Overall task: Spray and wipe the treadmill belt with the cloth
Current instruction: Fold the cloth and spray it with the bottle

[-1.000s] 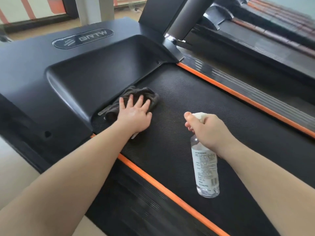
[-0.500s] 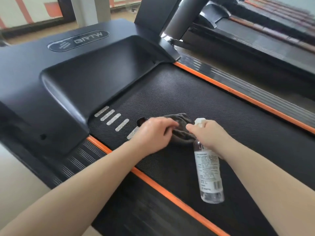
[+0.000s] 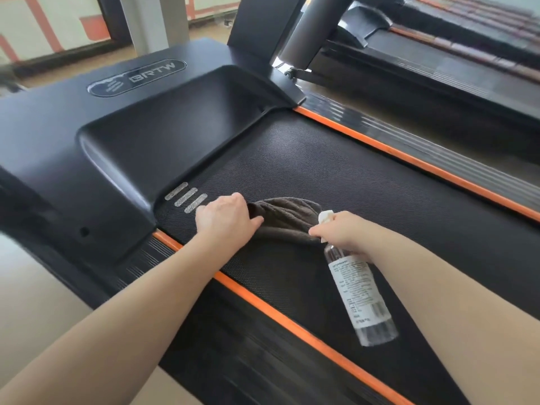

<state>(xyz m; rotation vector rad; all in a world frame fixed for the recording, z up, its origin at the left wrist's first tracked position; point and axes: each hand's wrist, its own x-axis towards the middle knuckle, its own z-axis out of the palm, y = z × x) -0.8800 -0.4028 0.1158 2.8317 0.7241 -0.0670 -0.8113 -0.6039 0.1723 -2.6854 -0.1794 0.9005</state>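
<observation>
The black textured treadmill belt (image 3: 365,182) runs from the motor cover toward me between orange edge strips. A dark grey-brown cloth (image 3: 287,216) lies bunched on the belt. My left hand (image 3: 226,220) grips the cloth's left end, its fingers curled into the fabric. My right hand (image 3: 343,232) holds a clear spray bottle (image 3: 358,290) with a white label by its neck, the white nozzle (image 3: 325,216) pointing toward the cloth. The bottle hangs tilted, its base toward me, above the belt.
The black motor cover (image 3: 163,135) with a logo plate rises at the belt's far end. Orange strips (image 3: 292,320) and ribbed side rails (image 3: 423,147) flank the belt. A grey upright post (image 3: 309,30) stands at the back right. Another treadmill (image 3: 467,54) lies beyond.
My left hand dragged the cloth from under the motor cover's edge back along the belt, toward my right hand, uncovering the white stripes. It went from pressing flat to gripping. The bottle stayed roughly put.
</observation>
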